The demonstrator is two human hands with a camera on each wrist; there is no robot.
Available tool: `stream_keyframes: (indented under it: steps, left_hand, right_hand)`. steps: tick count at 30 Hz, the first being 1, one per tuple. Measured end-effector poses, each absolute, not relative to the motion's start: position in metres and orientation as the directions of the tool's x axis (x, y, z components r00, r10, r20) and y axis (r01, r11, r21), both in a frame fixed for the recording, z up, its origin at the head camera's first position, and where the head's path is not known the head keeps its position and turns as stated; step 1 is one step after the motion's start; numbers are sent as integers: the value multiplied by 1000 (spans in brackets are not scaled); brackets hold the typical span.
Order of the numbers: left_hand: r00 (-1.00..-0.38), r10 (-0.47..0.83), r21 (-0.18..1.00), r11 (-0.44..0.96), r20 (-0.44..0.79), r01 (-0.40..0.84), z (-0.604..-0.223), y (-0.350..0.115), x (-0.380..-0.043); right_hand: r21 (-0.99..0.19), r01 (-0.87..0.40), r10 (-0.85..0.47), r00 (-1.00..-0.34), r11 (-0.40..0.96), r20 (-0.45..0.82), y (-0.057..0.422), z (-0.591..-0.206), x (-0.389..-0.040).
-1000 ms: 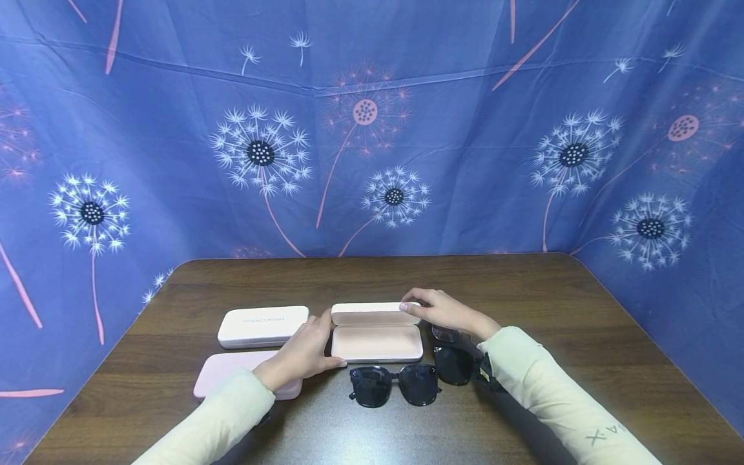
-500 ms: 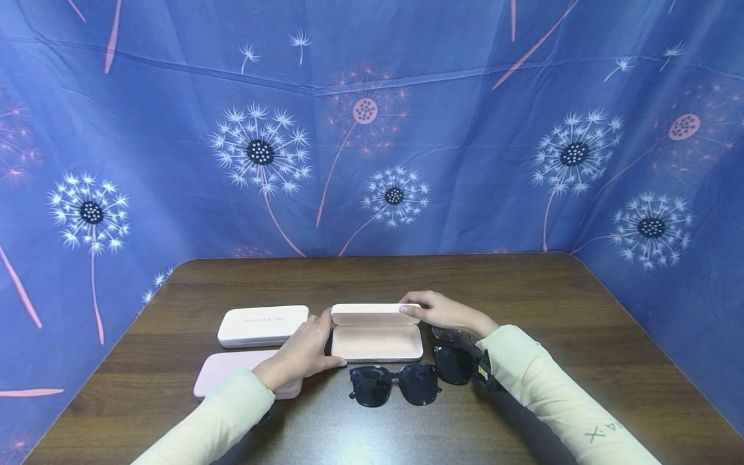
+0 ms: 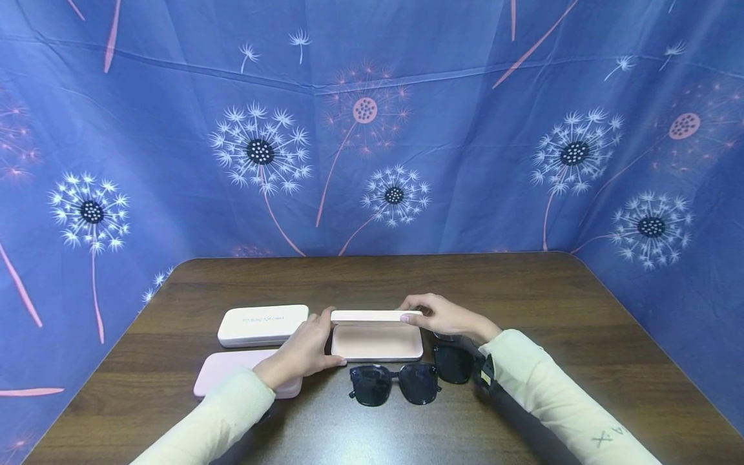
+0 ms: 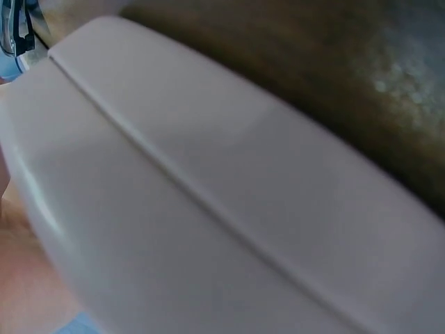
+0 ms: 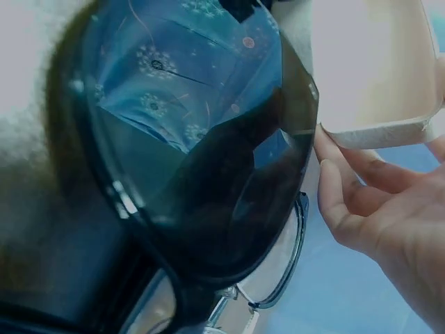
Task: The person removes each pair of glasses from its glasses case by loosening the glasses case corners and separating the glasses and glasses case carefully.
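In the head view an eyeglass case (image 3: 378, 342) with a pale peach lining lies on the table, its lid (image 3: 372, 316) half lowered over the bare inside. My left hand (image 3: 307, 345) grips the case's left end, thumb at the front corner and fingers behind. At the lid's right end, my right hand (image 3: 444, 316) pinches the edge between thumb and fingers. Just in front lie dark sunglasses (image 3: 394, 385), lenses facing me. A second pair of sunglasses (image 3: 453, 365) sits beside my right wrist; its lens (image 5: 201, 160) fills much of the right wrist view.
A closed white eyeglass case (image 3: 261, 326) and a closed pink case (image 3: 223, 369) lie left, the pink one partly under my left forearm. Clear-lensed glasses (image 5: 281, 264) show behind the sunglasses in the right wrist view. A blue dandelion-print cloth (image 3: 465, 129) hangs behind the table (image 3: 494, 278).
The lid has tilted forward and down towards the case's base. My right hand has turned with it, while my left hand stays at the left end.
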State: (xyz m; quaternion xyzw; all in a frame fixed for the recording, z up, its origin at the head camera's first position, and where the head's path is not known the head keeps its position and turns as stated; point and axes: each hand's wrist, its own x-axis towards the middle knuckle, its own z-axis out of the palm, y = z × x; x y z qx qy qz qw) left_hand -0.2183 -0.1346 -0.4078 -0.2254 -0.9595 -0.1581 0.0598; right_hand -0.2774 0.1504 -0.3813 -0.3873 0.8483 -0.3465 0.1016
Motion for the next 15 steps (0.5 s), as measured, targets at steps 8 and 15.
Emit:
stream_keyframes:
  steps: [8, 15]
  left_hand:
    - [-882, 426, 268, 842, 203, 468, -408, -135, -218]
    - [-866, 446, 248, 833, 225, 494, -409, -136, -219]
  right_hand:
    - [-650, -615, -735, -667, 447, 125, 152, -384, -272]
    - [-635, -644, -729, -660, 426, 180, 155, -388, -269]
